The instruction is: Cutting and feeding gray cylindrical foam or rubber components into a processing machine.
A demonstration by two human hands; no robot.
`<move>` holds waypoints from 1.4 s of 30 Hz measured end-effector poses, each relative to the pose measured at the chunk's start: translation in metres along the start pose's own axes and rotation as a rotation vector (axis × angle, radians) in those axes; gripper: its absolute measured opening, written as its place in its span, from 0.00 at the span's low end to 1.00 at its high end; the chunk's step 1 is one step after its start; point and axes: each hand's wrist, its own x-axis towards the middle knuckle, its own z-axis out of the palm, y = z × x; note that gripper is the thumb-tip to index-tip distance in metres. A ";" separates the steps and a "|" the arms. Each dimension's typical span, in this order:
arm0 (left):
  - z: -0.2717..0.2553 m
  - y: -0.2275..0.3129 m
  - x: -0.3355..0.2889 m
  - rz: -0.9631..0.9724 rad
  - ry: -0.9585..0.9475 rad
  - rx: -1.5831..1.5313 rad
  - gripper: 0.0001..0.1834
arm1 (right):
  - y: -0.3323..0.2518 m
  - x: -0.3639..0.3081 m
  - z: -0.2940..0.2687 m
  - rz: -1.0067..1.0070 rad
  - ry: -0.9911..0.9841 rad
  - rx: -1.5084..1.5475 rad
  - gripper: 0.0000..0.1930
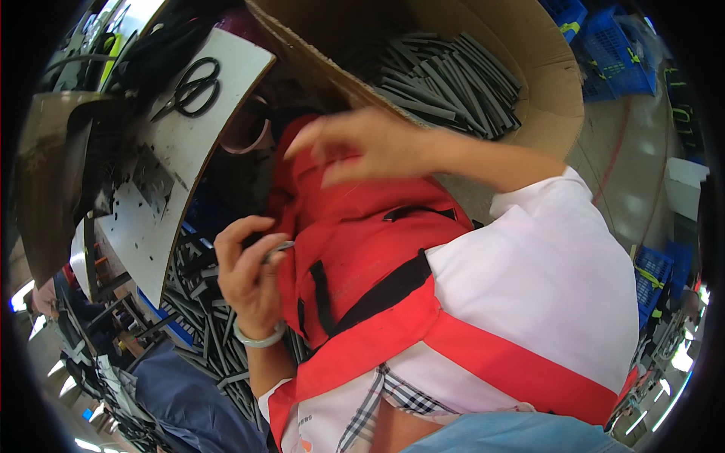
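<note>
My left hand (253, 275) is in front of the red apron (362, 219), with a pale bangle (260, 338) at its wrist. Its fingers are curled, and the tip of a small grey object (281, 249) shows between thumb and fingers; the rest is hidden. Higher up, my right hand (370, 147) is blurred by motion above the apron, its fingers apart and nothing visible in them. Just beyond that forearm is a big cardboard box (555, 83) with many flat grey strips (453, 83) inside.
Black-handled scissors (196, 89) lie on a white tabletop (234, 68) at the left, near dark scraps (151, 181). Beneath its edge, more grey strips (215, 340) fill a blue crate (175, 326). A pink container (249, 134) is beside the table. Blue baskets (615, 57) stand far right.
</note>
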 end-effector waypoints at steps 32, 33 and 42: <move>-0.028 -0.080 -0.082 -0.294 -0.074 -0.261 0.11 | -0.047 0.099 0.099 -0.184 -0.557 -0.855 0.19; -0.035 -0.080 -0.081 -0.395 -0.146 -0.464 0.12 | -0.053 0.103 0.099 -0.186 -0.564 -0.829 0.16; -0.130 -0.081 -0.033 -0.321 0.126 0.167 0.13 | -0.079 0.185 0.094 -0.468 -0.310 -0.948 0.16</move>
